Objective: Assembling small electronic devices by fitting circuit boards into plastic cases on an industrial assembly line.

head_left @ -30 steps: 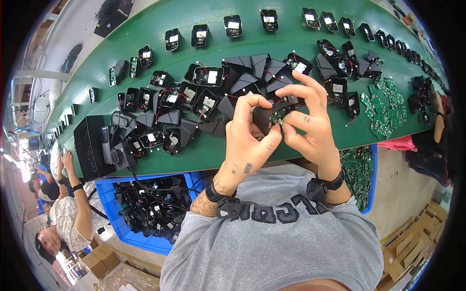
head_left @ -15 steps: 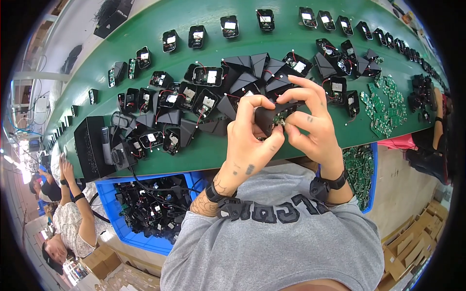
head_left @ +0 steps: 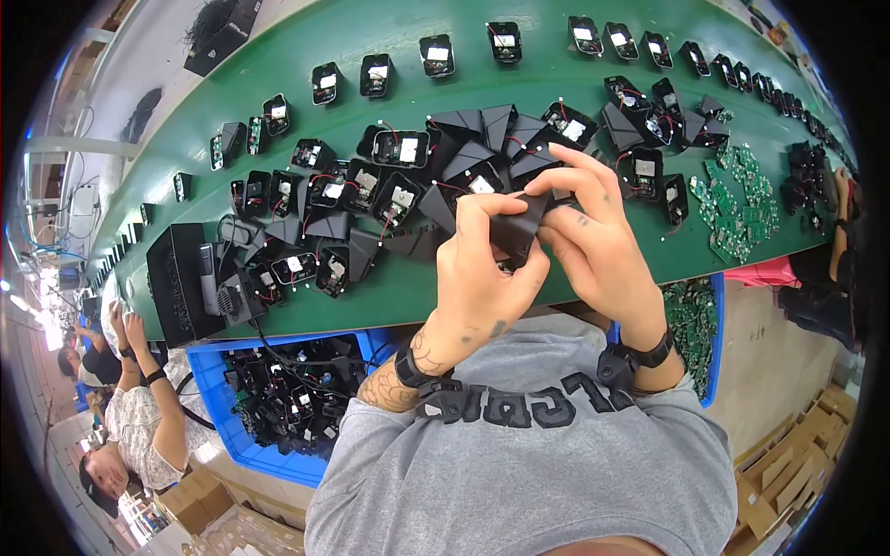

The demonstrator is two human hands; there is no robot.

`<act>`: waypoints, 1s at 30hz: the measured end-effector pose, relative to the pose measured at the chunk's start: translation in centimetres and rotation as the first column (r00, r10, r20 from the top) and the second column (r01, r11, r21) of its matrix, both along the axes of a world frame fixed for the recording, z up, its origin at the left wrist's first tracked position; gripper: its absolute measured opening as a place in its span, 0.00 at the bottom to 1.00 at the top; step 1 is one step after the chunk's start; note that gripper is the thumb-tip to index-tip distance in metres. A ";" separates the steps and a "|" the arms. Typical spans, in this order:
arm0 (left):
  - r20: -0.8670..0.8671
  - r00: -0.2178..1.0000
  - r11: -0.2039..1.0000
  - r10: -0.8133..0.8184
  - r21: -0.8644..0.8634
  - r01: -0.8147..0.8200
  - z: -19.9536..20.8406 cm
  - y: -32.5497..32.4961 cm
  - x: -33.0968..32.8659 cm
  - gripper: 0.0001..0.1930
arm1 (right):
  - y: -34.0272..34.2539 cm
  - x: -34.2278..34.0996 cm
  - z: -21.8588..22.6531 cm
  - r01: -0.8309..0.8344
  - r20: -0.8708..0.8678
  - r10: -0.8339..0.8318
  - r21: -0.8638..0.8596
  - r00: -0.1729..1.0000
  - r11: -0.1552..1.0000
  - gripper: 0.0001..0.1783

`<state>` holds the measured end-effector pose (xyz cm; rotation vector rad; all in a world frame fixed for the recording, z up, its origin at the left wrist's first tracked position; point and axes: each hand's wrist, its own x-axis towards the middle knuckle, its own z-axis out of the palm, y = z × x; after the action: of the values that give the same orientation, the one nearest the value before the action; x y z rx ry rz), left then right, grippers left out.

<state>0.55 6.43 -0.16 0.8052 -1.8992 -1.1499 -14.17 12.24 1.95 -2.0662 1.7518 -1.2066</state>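
Observation:
Between my two hands, just above the near part of the green table, is a black plastic housing (head_left: 515,229). My left hand (head_left: 482,269) grips its left side with thumb and bent fingers. My right hand (head_left: 593,236) closes round its right side, fingertips on the upper edge. A plain dark face of the housing points toward me, and its inside is hidden. Just beyond lies a heap of similar black housings (head_left: 456,123), several with circuit parts and red wires showing. To the right, green circuit boards (head_left: 737,206) lie in a loose pile.
A blue bin (head_left: 271,465) of black parts stands below the table edge at left; another bin of green boards (head_left: 688,324) is at right. Housings (head_left: 438,56) line the far side. A black box (head_left: 176,283) sits at the left. Co-workers (head_left: 139,422) are at both sides.
The housing has turned in my hands: the green board and parts seen at its opening are now out of sight, and a plain black face shows. Both hands stay in nearly the same place.

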 end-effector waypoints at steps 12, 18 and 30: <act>-0.078 0.997 1.000 -0.017 0.001 0.018 -0.9 0.0 -0.4 0.19 | -0.1 -0.1 0.5 0.008 0.045 -0.013 0.102 0.999 0.995 0.05; -0.120 0.993 0.999 0.007 0.054 -0.001 -1.2 0.3 -0.8 0.19 | 0.2 -0.1 0.3 0.066 0.148 -0.090 0.158 0.985 0.985 0.04; -0.303 0.950 0.949 0.071 0.313 0.029 -0.6 1.0 -1.1 0.19 | 0.4 0.2 -0.7 0.079 0.558 -0.125 0.106 0.820 0.991 0.07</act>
<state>-0.58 7.40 -0.78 0.7569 -1.4648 -1.4956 -13.97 12.62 1.26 -1.3718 1.5906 -1.5491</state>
